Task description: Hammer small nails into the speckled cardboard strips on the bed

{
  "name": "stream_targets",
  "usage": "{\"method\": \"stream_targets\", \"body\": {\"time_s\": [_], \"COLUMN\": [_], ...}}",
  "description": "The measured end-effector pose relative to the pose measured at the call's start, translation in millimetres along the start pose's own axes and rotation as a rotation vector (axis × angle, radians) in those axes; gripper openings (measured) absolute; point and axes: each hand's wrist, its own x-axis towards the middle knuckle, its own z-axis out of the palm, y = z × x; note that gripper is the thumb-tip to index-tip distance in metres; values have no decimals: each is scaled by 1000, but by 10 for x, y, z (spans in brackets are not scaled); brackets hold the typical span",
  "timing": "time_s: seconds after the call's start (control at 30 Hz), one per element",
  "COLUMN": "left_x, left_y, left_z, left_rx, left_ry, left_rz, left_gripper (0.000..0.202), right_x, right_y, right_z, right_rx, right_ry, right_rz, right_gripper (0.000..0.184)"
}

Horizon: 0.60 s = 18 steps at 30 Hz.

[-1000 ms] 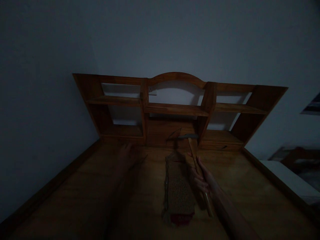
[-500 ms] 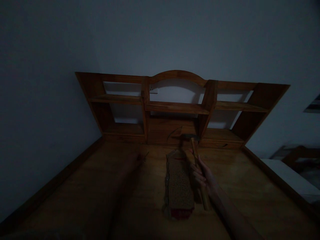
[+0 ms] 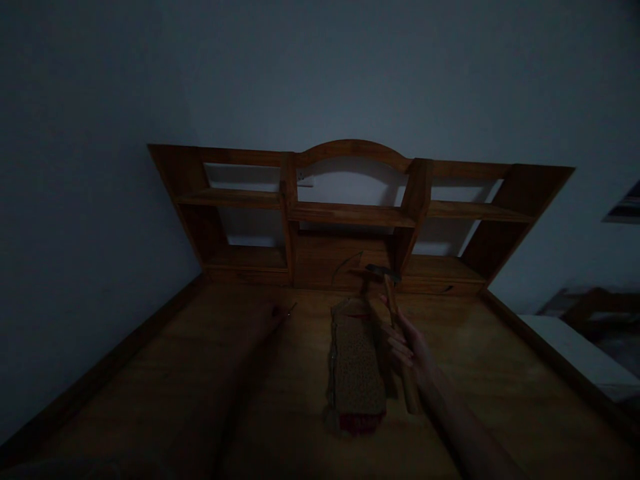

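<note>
My right hand (image 3: 407, 343) is closed around the wooden handle of a hammer (image 3: 411, 393), whose dark head is at the top, just in front of the hutch. In the dim light my left hand (image 3: 270, 319) shows as a dark shape over the left-centre of the wooden desktop (image 3: 270, 427). Its fingers are closed on a small, thin, nail-like piece (image 3: 293, 309) that pokes out to the right. Between the hands lies an oblong block (image 3: 357, 367) with a rough speckled tan top and a red near end. Its left edge looks ragged.
A wooden shelf hutch (image 3: 353, 213) spans the back of the desk, with a wall socket (image 3: 305, 178) visible behind it. A thin curved line (image 3: 346, 265) shows on its lower middle panel. Raised wooden edges run along both sides. A white surface (image 3: 575, 347) stands at the right.
The view has shifted very slightly. My right hand stays near the block with the hammer, and my left hand keeps the thin piece at almost the same spot.
</note>
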Motion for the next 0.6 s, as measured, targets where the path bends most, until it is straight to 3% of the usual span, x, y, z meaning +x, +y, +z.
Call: {"method": "stream_targets", "body": {"time_s": [0.13, 0.3, 0.4, 0.6], "left_x": [-4, -83, -165, -363], "left_y": [90, 328, 567, 1254], "left_z": [-84, -154, -16, 494], "left_rx": [-96, -426, -623, -686], "left_ry": [16, 49, -6, -253], "left_rz": [18, -72, -16, 326], "left_gripper": [45, 45, 43, 32], "right_x": [-16, -12, 2, 26], "right_y": [-10, -51, -72, -76], "right_z": [16, 5, -16, -83], "right_rx": [6, 15, 19, 15], "right_ry": [-5, -24, -37, -35], "right_rz": [-8, -16, -12, -4], "right_gripper": [38, 39, 39, 37]}}
